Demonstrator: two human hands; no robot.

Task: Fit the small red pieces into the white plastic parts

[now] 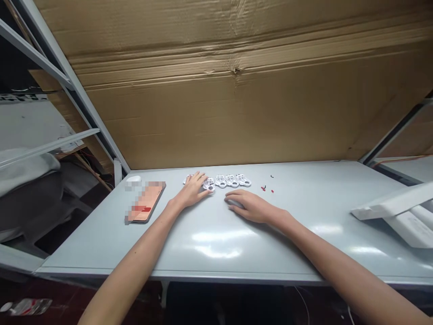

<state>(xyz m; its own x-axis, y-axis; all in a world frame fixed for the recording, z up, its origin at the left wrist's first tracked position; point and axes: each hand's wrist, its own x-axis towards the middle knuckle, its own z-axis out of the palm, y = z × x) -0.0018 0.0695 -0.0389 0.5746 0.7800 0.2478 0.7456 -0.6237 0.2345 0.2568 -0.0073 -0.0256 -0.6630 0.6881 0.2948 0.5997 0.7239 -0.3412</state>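
A row of several small white plastic parts with holes lies on the pale grey table near its far edge. My left hand rests flat on the left end of that row, fingers stretched out over the parts. My right hand lies palm down on the table just in front of the row, fingers curved over a small pale thing that I cannot make out. A few tiny red and black bits lie to the right of the row.
A blurred flat object lies at the table's left, with a small white object behind it. White long pieces lie at the right edge. A big cardboard sheet stands behind the table. Metal frame bars rise at left.
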